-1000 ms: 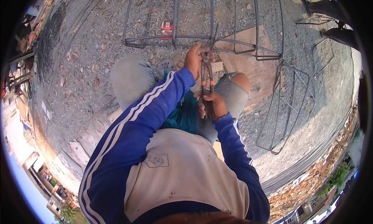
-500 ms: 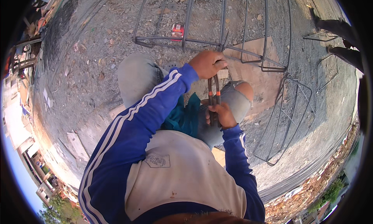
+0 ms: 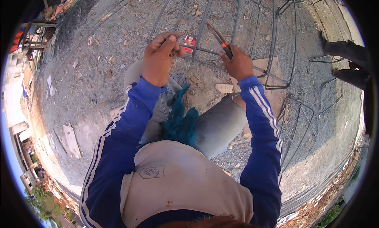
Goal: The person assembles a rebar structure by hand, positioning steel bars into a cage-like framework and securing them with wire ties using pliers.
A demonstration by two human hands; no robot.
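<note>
My left hand (image 3: pixel 158 58) is raised over the near left corner of a steel bar frame (image 3: pixel 203 24), thumb and fingers curled together. It hides that corner, and whether it grips the bar or a thin wire is not visible. To its right, my right hand (image 3: pixel 239 64) is closed around dark pincers (image 3: pixel 218 37) with orange bands. Their two long arms point up and left above the frame's near end. A red packet (image 3: pixel 189 42) lies on the ground among the bars, just beside my left fingers.
Flat brown board (image 3: pixel 272 66) lies under the frame's right side. Bent steel stirrups (image 3: pixel 300 117) rest on the gravel to the right. Another person's dark-clothed legs (image 3: pixel 345 62) are at the far right. A teal cloth (image 3: pixel 181 123) hangs between my knees, and a small wood block (image 3: pixel 224 88) lies ahead.
My hands have moved apart and forward. The left has let go of the pincers' ends and moved left to the frame's corner; the right has lifted the pincers up over the frame.
</note>
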